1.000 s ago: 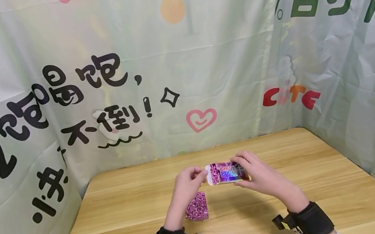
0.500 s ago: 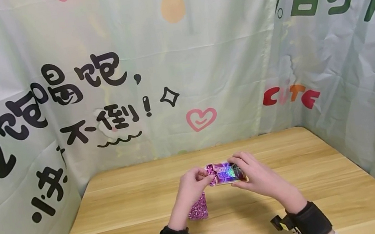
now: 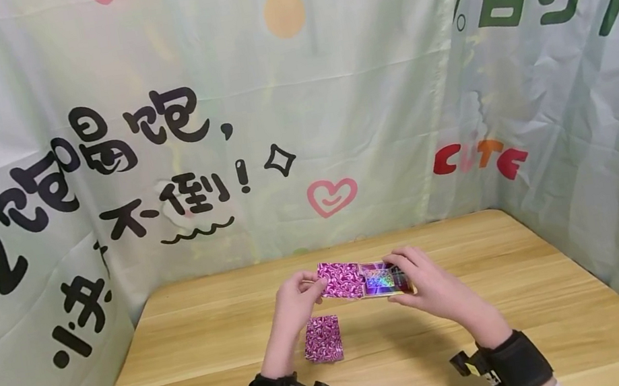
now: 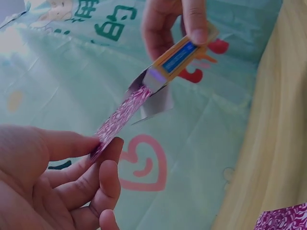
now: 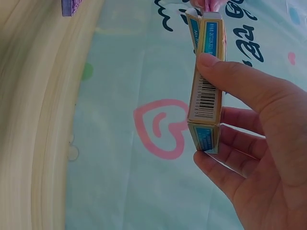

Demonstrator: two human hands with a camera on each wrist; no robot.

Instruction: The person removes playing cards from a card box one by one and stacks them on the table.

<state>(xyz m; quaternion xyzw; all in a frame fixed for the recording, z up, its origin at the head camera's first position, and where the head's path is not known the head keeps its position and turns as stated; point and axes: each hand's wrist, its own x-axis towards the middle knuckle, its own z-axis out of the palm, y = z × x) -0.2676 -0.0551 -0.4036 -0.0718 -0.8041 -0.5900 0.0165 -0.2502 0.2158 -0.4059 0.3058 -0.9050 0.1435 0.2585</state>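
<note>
My right hand [image 3: 418, 277] grips a small shiny card box [image 3: 384, 278] by its right end, above the table. In the right wrist view a barcode shows on the box's narrow side [image 5: 206, 98]. Between thumb and fingers, my left hand [image 3: 296, 299] pinches a pink-and-white patterned card [image 3: 340, 279], whose far end still sits at the box's open mouth. In the left wrist view this card [image 4: 120, 117] slants into the box beside a raised white flap [image 4: 156, 103]. Whether it is one card or a few together, I cannot tell. A stack of like-patterned cards [image 3: 323, 339] lies on the table below.
The wooden table [image 3: 220, 358] spreads under both hands. A pale printed curtain [image 3: 244, 94] hangs behind it and along both sides. Black camera straps are wrapped round both wrists.
My left hand moved in to the box's mouth, took hold of the patterned card and drew it leftward, mostly out. The right hand keeps the box nearly still.
</note>
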